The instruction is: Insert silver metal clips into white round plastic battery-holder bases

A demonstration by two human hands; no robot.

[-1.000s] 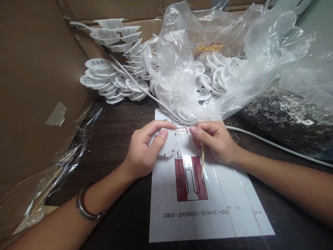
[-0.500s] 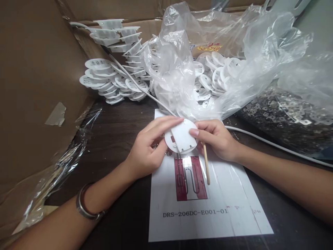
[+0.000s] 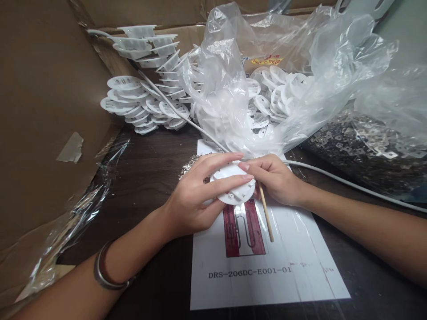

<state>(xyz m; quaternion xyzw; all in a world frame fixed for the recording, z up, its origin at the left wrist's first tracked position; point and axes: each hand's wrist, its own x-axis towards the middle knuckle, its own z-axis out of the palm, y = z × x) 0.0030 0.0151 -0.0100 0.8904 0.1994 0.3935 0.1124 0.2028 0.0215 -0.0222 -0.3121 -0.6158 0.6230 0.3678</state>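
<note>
A round white plastic disc is held between both hands above the top of a printed sheet. My left hand grips it from the left, fingers spread across its upper face and thumb at its lower side. My right hand pinches the disc's upper right edge with thumb and fingers. A thin wooden stick hangs down out of the same right hand. Small metal pieces lie in a pile just behind my left hand, which partly hides them.
White discs are stacked at the back left. More discs lie in a clear plastic bag behind the hands. A white cable crosses the dark table. At right sits a bag of metal parts. Cardboard walls stand left and behind.
The disc has tilted and shifted slightly down. My left fingers have moved across its face, uncovering more of the metal pile. The stick's lower end has swung slightly right and down.
</note>
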